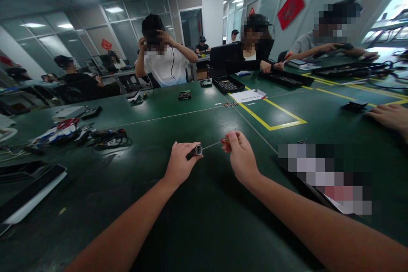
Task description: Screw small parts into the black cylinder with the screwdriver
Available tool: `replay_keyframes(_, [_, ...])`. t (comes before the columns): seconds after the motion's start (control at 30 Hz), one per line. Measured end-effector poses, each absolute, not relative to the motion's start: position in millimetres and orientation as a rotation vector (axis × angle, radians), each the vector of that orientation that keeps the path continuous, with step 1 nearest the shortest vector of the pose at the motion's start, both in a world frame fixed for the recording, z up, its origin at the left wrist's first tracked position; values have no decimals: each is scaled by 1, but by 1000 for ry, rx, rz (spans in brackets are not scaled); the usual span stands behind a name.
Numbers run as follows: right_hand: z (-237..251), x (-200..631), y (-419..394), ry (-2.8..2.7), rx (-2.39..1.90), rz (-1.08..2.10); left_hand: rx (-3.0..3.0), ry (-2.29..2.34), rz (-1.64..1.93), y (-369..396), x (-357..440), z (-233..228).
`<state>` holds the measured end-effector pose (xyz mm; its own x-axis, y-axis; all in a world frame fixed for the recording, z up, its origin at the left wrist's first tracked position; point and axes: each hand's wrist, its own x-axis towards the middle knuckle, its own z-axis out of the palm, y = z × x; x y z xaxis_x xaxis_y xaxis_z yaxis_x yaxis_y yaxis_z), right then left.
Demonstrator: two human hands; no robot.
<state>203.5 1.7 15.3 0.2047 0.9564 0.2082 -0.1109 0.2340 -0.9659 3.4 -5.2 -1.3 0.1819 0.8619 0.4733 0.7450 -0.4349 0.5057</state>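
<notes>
Centre of frame, over the dark green bench (204, 221): left hand (181, 162) grips a dark, silver-rimmed cylinder (198, 150); right hand (241, 157) pinches a thin, pale, straight rod (212, 145). Judged mid-work — rod-to-cylinder contact unconfirmed, completion not evident.

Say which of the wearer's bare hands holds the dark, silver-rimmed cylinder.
The left hand holds the cylinder; the right hand pinches a thin grey rod-like piece.
</notes>
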Motion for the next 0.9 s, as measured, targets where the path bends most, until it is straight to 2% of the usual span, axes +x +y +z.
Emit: replay_keyframes(0.9, [25,207,-14,-1510,-1078,725,2130,1568,1148,-5,3,-2])
